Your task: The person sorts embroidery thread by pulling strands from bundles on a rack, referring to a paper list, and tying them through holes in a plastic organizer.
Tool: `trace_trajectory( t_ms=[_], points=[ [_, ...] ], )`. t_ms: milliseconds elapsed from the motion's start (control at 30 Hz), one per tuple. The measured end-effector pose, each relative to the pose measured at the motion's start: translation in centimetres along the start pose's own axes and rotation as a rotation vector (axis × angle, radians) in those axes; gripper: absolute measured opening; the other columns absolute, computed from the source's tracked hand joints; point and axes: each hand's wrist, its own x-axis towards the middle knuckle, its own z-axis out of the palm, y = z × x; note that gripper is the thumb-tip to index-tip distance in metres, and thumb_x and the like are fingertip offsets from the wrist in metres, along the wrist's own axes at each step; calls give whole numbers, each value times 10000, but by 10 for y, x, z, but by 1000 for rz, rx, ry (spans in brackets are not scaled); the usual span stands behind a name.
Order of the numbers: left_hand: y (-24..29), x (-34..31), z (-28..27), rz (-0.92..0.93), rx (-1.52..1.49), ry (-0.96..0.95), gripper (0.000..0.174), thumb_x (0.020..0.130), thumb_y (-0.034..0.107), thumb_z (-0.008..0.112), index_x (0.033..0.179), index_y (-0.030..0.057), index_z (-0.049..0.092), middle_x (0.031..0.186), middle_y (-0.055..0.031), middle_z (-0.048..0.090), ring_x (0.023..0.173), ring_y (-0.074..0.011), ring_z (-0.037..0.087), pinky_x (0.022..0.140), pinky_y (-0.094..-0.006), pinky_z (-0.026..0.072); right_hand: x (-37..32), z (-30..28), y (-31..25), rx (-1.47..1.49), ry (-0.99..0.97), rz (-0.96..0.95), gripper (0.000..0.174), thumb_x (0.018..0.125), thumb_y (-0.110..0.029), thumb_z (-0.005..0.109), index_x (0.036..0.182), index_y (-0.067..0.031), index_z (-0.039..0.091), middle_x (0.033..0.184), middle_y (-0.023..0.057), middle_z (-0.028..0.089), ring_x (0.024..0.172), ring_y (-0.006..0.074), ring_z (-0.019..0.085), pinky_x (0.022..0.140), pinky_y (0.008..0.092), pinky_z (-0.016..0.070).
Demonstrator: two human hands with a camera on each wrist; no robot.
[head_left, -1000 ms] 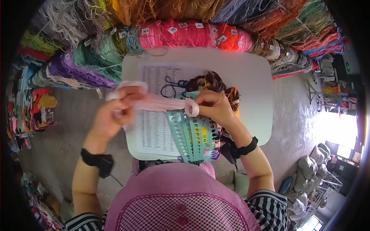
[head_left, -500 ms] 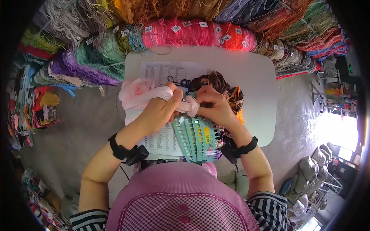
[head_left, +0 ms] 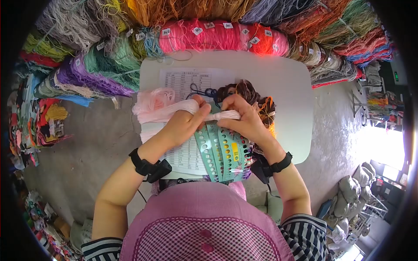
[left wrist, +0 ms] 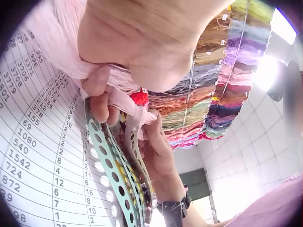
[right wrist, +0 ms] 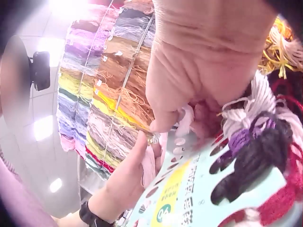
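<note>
A pale pink thread skein (head_left: 152, 108) stretches across the table from the left, its loose loops spread over the paper. My left hand (head_left: 180, 126) grips the skein with curled fingers around its middle. Just right of it the strands narrow into a tight neck, and a short looped end (head_left: 230, 114) lies by my right hand (head_left: 250, 124). The right thumb and fingers pinch this end, as the left wrist view shows at the neck. Beneath both hands, pale green thread cards (head_left: 223, 152) with rows of holes lie fanned out, with coloured threads tied along the right edge.
A printed list (head_left: 185, 161) lies under the skein and cards. Dark brown thread bundles (head_left: 248, 92) and orange threads (head_left: 271, 126) sit right of the cards, navy thread (head_left: 202, 91) behind. Labelled hanks (head_left: 196, 41) hang past the far edge of the white table (head_left: 289, 95).
My left hand has come in from the left beside the right hand, laying the loose loops down. The rounded coil at the right hand now shows as a straight, necked end.
</note>
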Motion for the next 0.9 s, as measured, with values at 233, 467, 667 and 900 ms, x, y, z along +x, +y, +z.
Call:
trace_trajectory(
  t_ms=[233,467,667,900],
  points=[
    [2,-2,-15,132,172,64,95,899,79,605,895,-10,638,770,-21,600,728,-100,552,664,-244,450,3,15,3,-436,178,-289,213,752,-127,728,952,-80,674,852,58,568,805,213,624,714,323,504],
    [-6,-9,-62,230,395,269,80,846,94,646,878,21,638,728,-103,596,654,-213,565,627,-319,450,2,18,1,-606,277,-350,250,722,-189,720,957,-158,641,1033,52,554,824,267,634,704,378,522],
    [8,2,-75,99,547,302,57,834,84,644,851,30,641,787,-99,588,729,-262,599,656,-345,463,4,20,4,-583,275,-320,345,722,-186,736,1023,-93,593,1070,78,557,924,263,597,765,352,491],
    [11,18,-13,445,587,196,136,818,110,684,876,14,607,914,-77,506,864,-234,557,735,-341,437,4,21,-1,-575,283,-249,497,708,-209,743,1135,-86,520,1070,98,575,968,303,611,803,379,493]
  ],
)
